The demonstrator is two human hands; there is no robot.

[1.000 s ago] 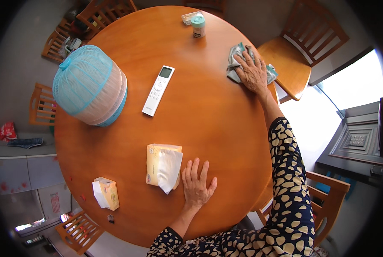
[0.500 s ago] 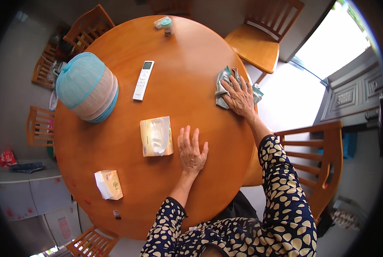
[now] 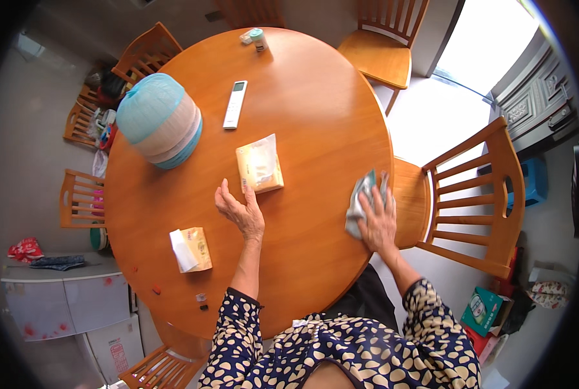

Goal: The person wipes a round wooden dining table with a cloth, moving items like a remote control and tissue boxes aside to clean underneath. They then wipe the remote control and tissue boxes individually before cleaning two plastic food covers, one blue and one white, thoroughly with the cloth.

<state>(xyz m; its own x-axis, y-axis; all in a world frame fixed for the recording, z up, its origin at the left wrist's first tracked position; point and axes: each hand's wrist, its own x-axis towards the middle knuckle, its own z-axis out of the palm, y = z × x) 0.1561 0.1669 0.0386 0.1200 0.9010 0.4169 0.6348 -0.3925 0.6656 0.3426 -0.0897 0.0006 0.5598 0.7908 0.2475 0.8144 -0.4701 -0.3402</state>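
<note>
At the near side of the round table [image 3: 315, 259]: small dark item [image 3: 203, 306], too small to identify. Just beyond it, smaller tissue pack [image 3: 201, 247], white sheet poking out its left side. Right hand [image 3: 379, 225] is by the table's right edge, open, fingers apart over a bunched grey-green cloth [image 3: 355, 215]; a bit blurred. Palm-down hold probably spreads pressure better than a pinch. Left hand [image 3: 244, 215] half open, fingers loosely bent, nothing in it; thumb at the near corner of the larger tissue pack [image 3: 259, 170], can't tell if touching. Farther out: white remote [image 3: 235, 107], keys up, likely for easy reading. Left of it, domed mesh cover [image 3: 160, 120], presumably shielding food; contents hidden. Far rim: lidded jar [image 3: 259, 42], well apart from both hands.
</note>
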